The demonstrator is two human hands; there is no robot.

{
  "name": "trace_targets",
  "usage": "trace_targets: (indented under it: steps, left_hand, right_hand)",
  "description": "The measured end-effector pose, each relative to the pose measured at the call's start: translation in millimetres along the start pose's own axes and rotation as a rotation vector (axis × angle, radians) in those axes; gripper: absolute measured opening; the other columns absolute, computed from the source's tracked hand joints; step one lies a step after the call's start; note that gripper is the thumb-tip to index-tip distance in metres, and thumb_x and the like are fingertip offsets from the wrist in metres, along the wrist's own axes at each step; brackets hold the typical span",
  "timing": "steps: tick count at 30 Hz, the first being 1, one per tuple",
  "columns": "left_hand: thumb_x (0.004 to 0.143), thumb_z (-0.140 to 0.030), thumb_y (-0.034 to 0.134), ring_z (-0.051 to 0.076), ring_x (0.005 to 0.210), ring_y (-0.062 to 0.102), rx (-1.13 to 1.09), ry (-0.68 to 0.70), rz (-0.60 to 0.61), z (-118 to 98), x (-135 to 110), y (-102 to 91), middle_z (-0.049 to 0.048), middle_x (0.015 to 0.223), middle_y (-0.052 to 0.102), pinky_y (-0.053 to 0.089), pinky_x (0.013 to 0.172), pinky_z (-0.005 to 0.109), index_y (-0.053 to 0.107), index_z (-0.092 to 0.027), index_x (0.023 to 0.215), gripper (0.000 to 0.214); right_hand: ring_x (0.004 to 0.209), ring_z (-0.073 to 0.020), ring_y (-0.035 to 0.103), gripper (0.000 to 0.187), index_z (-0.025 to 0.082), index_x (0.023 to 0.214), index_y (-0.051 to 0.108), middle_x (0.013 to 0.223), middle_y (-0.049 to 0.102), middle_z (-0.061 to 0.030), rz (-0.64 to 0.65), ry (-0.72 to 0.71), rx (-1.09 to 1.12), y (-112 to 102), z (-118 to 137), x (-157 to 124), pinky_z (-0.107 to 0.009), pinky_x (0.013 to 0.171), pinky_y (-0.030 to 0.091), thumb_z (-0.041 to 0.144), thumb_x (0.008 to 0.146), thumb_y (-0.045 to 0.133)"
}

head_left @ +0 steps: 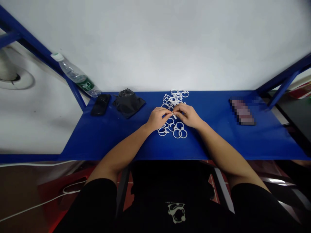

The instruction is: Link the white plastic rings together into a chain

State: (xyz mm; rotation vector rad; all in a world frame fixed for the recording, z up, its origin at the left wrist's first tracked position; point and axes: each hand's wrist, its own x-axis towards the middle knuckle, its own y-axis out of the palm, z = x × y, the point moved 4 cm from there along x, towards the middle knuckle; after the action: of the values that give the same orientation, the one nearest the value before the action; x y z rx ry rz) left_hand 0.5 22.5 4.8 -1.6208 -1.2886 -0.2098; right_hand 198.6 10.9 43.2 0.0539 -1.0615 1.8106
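Note:
My left hand (159, 118) and my right hand (188, 115) meet fingertip to fingertip over the middle of the blue table. Between their pinched fingers is a small white plastic ring (174, 116), seen partly edge-on and half covered by the fingers. Beyond the hands lies a heap of white plastic rings (175, 98) with little tabs, probably curtain rings. Nearer to me, below the hands, several more white rings (180, 133) lie flat, some overlapping.
A black phone (100, 105) and a crumpled black plastic bag (128, 103) lie on the blue table (107, 136) to the left. Behind them a clear bottle (75, 75) leans by the frame. At right lies a pixelated flat object (243, 111). A white wall (175, 45) rises behind.

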Motion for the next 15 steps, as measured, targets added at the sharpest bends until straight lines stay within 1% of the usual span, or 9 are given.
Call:
trace_targets:
  steps: [3,6,7,9,11,13,15]
  left_hand:
    - [0.111,-0.032,0.072,0.019,0.092,0.079,0.016,0.019,0.035,-1,1,0.2,0.0042,0.1,0.085,0.059,0.09,0.039,0.081,-0.024,0.103,0.015]
    - [0.112,-0.031,0.068,0.02,0.097,0.079,0.008,0.096,0.108,-6,1,2.9,0.0049,0.104,0.085,0.058,0.09,0.039,0.082,-0.024,0.106,0.017]
    - [0.113,-0.031,0.067,0.02,0.099,0.078,-0.003,0.128,0.141,-8,0,4.3,0.0051,0.106,0.085,0.058,0.09,0.039,0.082,-0.024,0.106,0.018]
    - [0.113,-0.03,0.066,0.02,0.102,0.078,-0.028,0.179,0.209,-12,0,7.0,0.0057,0.111,0.084,0.059,0.093,0.04,0.083,-0.024,0.108,0.019]
    - [0.114,-0.029,0.065,0.02,0.105,0.077,-0.046,0.206,0.258,-16,-1,8.4,0.0067,0.116,0.083,0.059,0.097,0.041,0.083,-0.024,0.112,0.019]
    - [0.114,-0.028,0.063,0.021,0.107,0.076,-0.048,0.204,0.279,-17,-1,8.5,0.0076,0.118,0.082,0.059,0.099,0.042,0.082,-0.023,0.116,0.02]
    - [0.114,-0.027,0.062,0.022,0.109,0.076,-0.03,0.172,0.29,-16,-1,8.3,0.0078,0.121,0.082,0.059,0.099,0.043,0.081,-0.023,0.12,0.021]
  right_hand:
    - [0.086,-0.0223,0.07,0.023,0.024,0.102,0.076,0.097,0.078,-0.0063,-0.029,0.097,-0.064,-13,-14,-1,-0.038,0.082,0.057,0.044,0.109,0.065]
    - [0.099,-0.0282,0.074,0.024,0.022,0.112,0.081,0.107,0.081,-0.0114,-0.137,0.262,-0.287,-34,-39,-6,-0.043,0.092,0.058,0.035,0.108,0.061]
    - [0.103,-0.0304,0.074,0.026,0.021,0.117,0.082,0.111,0.081,-0.013,-0.133,0.327,-0.366,-40,-48,-8,-0.044,0.094,0.058,0.031,0.106,0.06]
    - [0.109,-0.0332,0.074,0.034,0.02,0.126,0.082,0.12,0.08,-0.0153,-0.063,0.441,-0.484,-45,-64,-12,-0.046,0.097,0.058,0.025,0.103,0.058]
    - [0.115,-0.0341,0.074,0.043,0.021,0.136,0.08,0.128,0.078,-0.016,0.047,0.506,-0.55,-43,-73,-15,-0.045,0.1,0.058,0.019,0.101,0.057]
    - [0.118,-0.0337,0.073,0.05,0.024,0.144,0.077,0.134,0.076,-0.0156,0.13,0.541,-0.587,-38,-76,-17,-0.044,0.101,0.057,0.017,0.099,0.056]
    - [0.115,-0.0324,0.073,0.05,0.026,0.145,0.076,0.134,0.075,-0.0145,0.157,0.568,-0.611,-35,-74,-18,-0.041,0.098,0.057,0.018,0.099,0.057]
